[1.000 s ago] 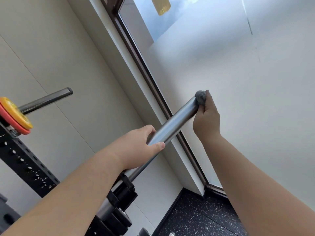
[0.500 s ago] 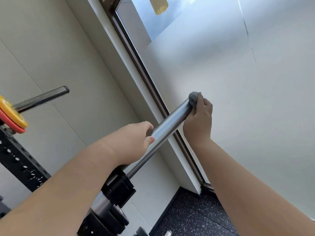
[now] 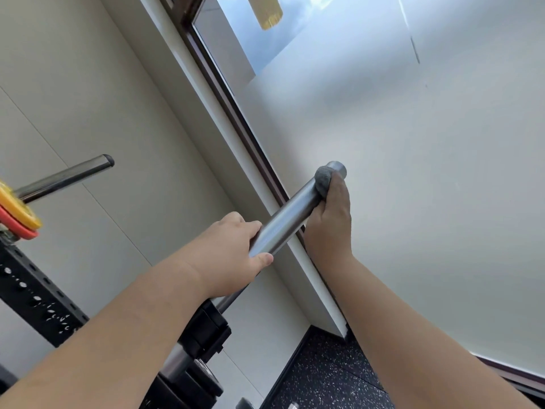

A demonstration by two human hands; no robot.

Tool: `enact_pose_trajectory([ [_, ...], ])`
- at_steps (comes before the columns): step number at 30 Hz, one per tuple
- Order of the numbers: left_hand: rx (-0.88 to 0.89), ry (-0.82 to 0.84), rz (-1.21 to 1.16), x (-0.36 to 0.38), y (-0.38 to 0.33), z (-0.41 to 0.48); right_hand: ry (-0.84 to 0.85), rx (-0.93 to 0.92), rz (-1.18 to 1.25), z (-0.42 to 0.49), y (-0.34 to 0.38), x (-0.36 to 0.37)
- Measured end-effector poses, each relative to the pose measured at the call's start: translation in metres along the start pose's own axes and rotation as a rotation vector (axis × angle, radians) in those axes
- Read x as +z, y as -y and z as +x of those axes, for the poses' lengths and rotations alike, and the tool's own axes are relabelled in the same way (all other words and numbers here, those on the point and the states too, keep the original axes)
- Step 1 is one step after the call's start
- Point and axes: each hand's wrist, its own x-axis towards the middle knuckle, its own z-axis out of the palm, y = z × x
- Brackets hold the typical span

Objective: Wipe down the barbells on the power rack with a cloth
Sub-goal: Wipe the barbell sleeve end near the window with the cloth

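Two barbells (image 3: 283, 222) (image 3: 65, 175), one cloth (image 3: 323, 180), two hands (image 3: 230, 249) (image 3: 330, 225)

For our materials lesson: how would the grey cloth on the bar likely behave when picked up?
Likely floppy: the grey cloth is bunched into a wad in the right hand. Probably light: that hand alone holds it against the barbell.

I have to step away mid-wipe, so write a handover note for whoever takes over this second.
Left hand grips the near barbell mid-sleeve, steadying it.
Right hand holds the grey cloth wadded against that bar, just short of its end.
Done: cannot tell how much is already wiped.
Left: the end face, then the far barbell with the yellow plate.
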Motion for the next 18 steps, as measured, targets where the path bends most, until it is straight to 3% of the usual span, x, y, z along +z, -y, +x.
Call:
enact_pose_trajectory([
  [8, 0.012, -0.046, -0.169, 0.002, 0.01, 0.003, -0.035, 0.064, -0.096, 0.051, -0.009, -0.016],
  [13, 0.007, 0.002, -0.224, -0.002, 0.008, 0.0, -0.043, -0.015, 0.062, 0.003, 0.009, 0.0],
  [18, 0.01, 0.039, -0.192, -0.003, 0.008, -0.003, -0.052, -0.035, 0.005, 0.012, -0.009, -0.003],
])
